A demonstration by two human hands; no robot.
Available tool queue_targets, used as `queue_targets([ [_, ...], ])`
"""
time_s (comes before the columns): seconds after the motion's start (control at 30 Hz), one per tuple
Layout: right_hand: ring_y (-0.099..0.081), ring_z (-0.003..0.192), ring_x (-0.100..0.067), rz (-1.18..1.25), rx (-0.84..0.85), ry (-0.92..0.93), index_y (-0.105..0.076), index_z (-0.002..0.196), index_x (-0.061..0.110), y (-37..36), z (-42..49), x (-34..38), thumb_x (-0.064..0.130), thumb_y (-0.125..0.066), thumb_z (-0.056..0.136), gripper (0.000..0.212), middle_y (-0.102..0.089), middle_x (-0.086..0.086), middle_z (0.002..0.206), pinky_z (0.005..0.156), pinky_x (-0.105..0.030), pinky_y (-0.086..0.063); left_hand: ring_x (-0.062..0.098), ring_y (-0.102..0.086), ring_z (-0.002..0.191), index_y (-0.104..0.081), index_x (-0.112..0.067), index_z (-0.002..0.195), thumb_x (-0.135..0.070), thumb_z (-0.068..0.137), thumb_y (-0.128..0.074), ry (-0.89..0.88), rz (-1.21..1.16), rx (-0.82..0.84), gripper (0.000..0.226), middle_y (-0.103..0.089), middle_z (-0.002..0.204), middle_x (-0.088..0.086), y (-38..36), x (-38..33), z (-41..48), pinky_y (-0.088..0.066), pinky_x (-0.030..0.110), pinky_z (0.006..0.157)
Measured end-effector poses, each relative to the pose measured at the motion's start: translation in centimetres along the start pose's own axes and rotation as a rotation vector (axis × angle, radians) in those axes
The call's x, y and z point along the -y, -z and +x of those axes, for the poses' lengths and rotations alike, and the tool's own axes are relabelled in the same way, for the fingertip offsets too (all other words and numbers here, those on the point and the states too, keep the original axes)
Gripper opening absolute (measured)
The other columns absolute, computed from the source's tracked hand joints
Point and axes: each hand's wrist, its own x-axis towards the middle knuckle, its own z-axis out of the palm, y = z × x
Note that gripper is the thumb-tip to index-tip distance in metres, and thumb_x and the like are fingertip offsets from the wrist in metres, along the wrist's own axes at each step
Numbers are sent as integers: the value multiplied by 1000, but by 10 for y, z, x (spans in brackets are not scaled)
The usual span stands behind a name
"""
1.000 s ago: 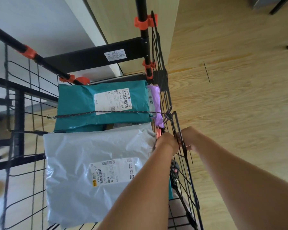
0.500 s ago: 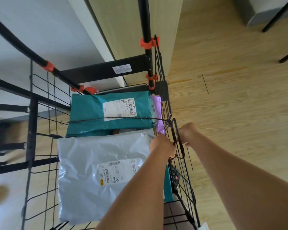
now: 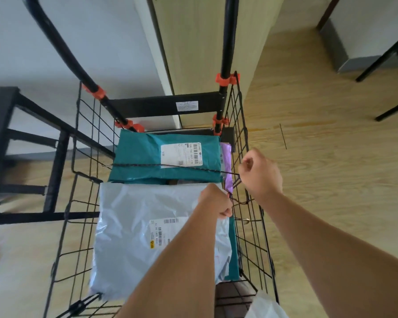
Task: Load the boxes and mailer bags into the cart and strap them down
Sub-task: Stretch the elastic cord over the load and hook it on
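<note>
While I watch from the head camera, my left hand point(image 3: 216, 201) sits clenched just inside the right wall of the cart point(image 3: 159, 107), its fingers curled round the dark cord point(image 3: 161, 165) close to the wire. My right hand point(image 3: 261, 173) is closed as well, outside that wall and a little higher, pinching the same cord where it meets the mesh. From there the cord runs taut across the teal mailer bag point(image 3: 147, 152) to the left wall. That bag lies at the far end of the cart with its label up. A pale grey mailer bag point(image 3: 136, 226) lies nearer me, touching the teal one, and my left forearm covers part of it. A purple mailer bag point(image 3: 226, 157) stands wedged between the teal bag and the right wall. The cart stands on a light wooden floor point(image 3: 331, 180). A black bench point(image 3: 0, 125) is beside it on the left, against a white wall point(image 3: 101, 31), and a pale wood panel point(image 3: 193, 42) rises behind the cart.
</note>
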Motion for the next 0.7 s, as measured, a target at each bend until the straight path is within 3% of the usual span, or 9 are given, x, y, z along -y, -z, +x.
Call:
queue_targets([
  [0.07, -56, 62, -8, -47, 4, 33, -57, 89, 20, -6, -6, 0, 23, -58, 94, 7, -60, 7, 73, 52, -23, -46, 23, -71, 86, -60, 3, 113, -11, 93, -61, -28, -60, -6, 25, -71, 99, 15, -6, 0, 3, -58, 33, 83],
  [0.13, -58, 65, -12, -61, -17, 48, -58, 87, 20, -10, -9, -1, 23, -59, 93, 7, -61, 6, 73, 57, -27, -50, 27, -67, 104, -59, 1, 117, -12, 94, -59, -66, -88, -41, 26, -68, 98, 13, -11, -2, 4, -55, 35, 90],
  [0.3, -61, 70, -16, -48, -17, 43, -60, 85, 19, -8, -7, 1, 20, -59, 91, 7, -63, 4, 75, 63, -34, -55, 22, -68, 99, -64, -3, 111, -12, 94, -55, -186, -30, -125, 22, -71, 105, 11, -21, -5, 4, -54, 34, 90],
  [0.4, -60, 70, -17, -55, -1, 38, -59, 83, 18, -7, -8, 2, 18, -58, 91, 8, -63, 3, 74, 60, -32, -52, 24, -65, 103, -64, -5, 113, -11, 93, -56, -258, -3, -173, 22, -71, 107, 9, -19, -10, 2, -52, 30, 87],
  [0.53, -60, 70, -14, -69, 13, 34, -59, 83, 20, -7, -8, 2, 19, -56, 91, 9, -62, 6, 74, 59, -29, -49, 26, -63, 110, -56, -1, 121, -13, 99, -48, -254, -17, -130, 26, -66, 117, 15, -29, -7, 8, -51, 38, 95],
  [0.7, -61, 70, -15, -57, 0, 46, -61, 84, 19, -7, -8, 1, 18, -57, 91, 8, -63, 6, 74, 62, -33, -54, 24, -61, 109, -49, -2, 129, -17, 101, -49, -244, 45, -158, 32, -62, 121, 14, -41, -7, 13, -51, 32, 92],
])
